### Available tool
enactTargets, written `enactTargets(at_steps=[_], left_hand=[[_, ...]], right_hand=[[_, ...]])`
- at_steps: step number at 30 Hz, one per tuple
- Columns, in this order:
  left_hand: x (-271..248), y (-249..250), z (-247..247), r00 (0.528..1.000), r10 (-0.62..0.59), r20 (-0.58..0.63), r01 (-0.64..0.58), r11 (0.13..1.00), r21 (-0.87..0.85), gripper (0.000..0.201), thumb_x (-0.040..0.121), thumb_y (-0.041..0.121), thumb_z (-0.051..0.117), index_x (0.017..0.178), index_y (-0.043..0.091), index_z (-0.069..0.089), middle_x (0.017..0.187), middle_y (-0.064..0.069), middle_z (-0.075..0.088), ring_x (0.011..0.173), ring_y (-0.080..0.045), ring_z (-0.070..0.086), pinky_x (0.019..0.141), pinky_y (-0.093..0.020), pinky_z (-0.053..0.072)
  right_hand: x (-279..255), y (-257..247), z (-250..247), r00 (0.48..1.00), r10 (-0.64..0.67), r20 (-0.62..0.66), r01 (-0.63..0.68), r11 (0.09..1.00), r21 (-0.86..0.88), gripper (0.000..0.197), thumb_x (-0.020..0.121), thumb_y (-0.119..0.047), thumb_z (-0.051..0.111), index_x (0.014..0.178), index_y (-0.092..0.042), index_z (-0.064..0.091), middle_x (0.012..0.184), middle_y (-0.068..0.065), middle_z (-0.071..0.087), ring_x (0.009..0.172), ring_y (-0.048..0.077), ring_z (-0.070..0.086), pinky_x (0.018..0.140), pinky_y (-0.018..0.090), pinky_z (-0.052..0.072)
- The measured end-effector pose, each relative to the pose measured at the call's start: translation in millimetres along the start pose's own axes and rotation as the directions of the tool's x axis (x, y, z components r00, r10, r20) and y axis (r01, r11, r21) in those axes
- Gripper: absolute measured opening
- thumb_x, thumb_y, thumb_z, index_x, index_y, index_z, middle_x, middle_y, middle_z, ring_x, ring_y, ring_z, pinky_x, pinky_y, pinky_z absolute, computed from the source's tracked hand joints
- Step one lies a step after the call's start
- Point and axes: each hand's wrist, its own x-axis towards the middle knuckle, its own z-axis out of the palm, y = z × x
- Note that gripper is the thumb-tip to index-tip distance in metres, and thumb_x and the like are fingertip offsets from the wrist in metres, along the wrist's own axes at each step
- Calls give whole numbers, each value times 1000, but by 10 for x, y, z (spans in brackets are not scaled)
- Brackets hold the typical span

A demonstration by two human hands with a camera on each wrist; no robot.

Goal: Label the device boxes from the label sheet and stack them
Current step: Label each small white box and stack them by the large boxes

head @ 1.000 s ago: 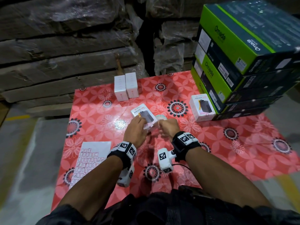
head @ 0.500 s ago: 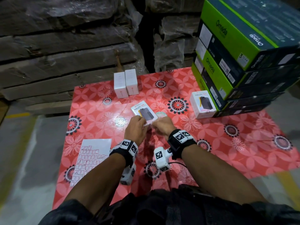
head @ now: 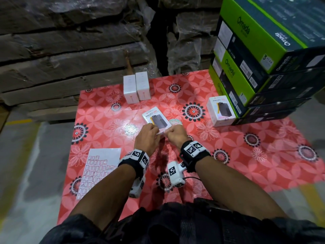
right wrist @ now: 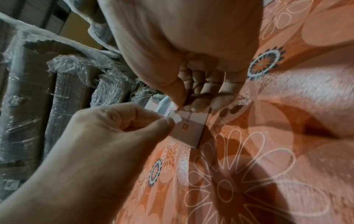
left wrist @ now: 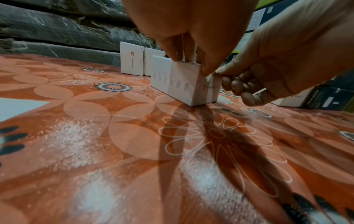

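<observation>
- A white box (head: 157,119) lies on the red flower mat (head: 246,138), near the middle. It says HALLEY 20K on top.
- The left hand (head: 147,138) holds the near end of the box. Its fingers (left wrist: 193,50) curl over the top edge, and the thumb presses the near face.
- The right hand (head: 175,135) is just beside the left one, touching the same end. Its thumb and first finger pinch a small white label (right wrist: 177,119) right at the top corner of the box. The other fingers are curled in.
- The label sheet (head: 98,169) lies flat on the mat, near the left arm.
- Two white boxes (head: 136,87) stand side by side at the far edge of the mat.
- One more white box (head: 219,111) sits to the right, touching a tall stack of green and dark boxes (head: 255,55).
- A roll of tape (head: 175,122) lies just behind the right hand.
</observation>
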Motion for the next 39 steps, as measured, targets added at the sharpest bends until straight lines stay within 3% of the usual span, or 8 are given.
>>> enactTargets(at_steps=[3,8,23,26,29,31,35,39], left_hand=[[1,5,-5,1000,-2,-1,2,1000,3,26,94,29,59,92,4,67,104,-9,59,101,-26,52,71,-32,41],[-8,39,-24,1000,-9,6,9,1000,6,25,94,26,59,92,3,66,103,-11,60,100,-28,53,72,-35,42],[-22,7,-10,1000,28,-13,-29,999,-46,22,92,19,60,93,-2,67,105,-16,62,100,-33,56,74,-40,46],[-27,-9,-7,999,34,-15,-35,998,-52,21,92,19,61,93,-1,68,107,-16,62,102,-33,56,76,-41,48],[-30,-5,-8,999,36,-16,-36,998,-45,20,92,18,61,96,-1,68,109,-15,62,103,-32,56,78,-39,47],[-33,4,-10,999,36,-13,-36,999,-37,20,92,17,62,98,-1,68,110,-15,62,104,-30,55,80,-35,45],[-33,2,-23,999,33,-4,-33,999,-33,21,92,18,61,99,-1,68,110,-14,62,103,-29,55,80,-33,44],[-32,13,-39,1000,29,-1,-29,999,-34,21,93,18,60,101,0,68,112,-13,61,105,-28,55,82,-35,46]], right_hand=[[9,-2,35,998,-26,-59,21,996,-91,22,80,-2,61,60,-4,68,72,13,73,71,37,71,65,54,60],[17,-9,49,997,-47,-64,38,989,-145,17,78,-6,57,68,-3,71,73,14,72,73,38,71,66,53,60],[19,-33,64,993,-50,-107,24,972,-233,15,82,-17,61,80,-8,73,82,11,73,80,32,70,63,30,51],[46,15,22,991,-65,-120,37,973,-226,18,86,-18,65,71,-9,70,74,8,71,73,29,69,61,31,53],[87,86,-53,991,-59,-122,33,979,-200,19,86,-26,75,74,-12,70,74,3,73,71,23,72,71,41,61],[112,90,-92,989,-64,-131,35,976,-216,23,82,-33,79,74,-14,68,72,2,73,69,22,73,69,45,61],[113,11,-151,984,-152,-92,91,877,-472,32,80,-46,78,80,-17,65,73,0,70,67,18,70,63,41,61],[87,-53,-247,958,-281,-64,190,782,-594,32,85,-38,75,100,-15,59,91,-1,66,80,21,65,71,38,57]])
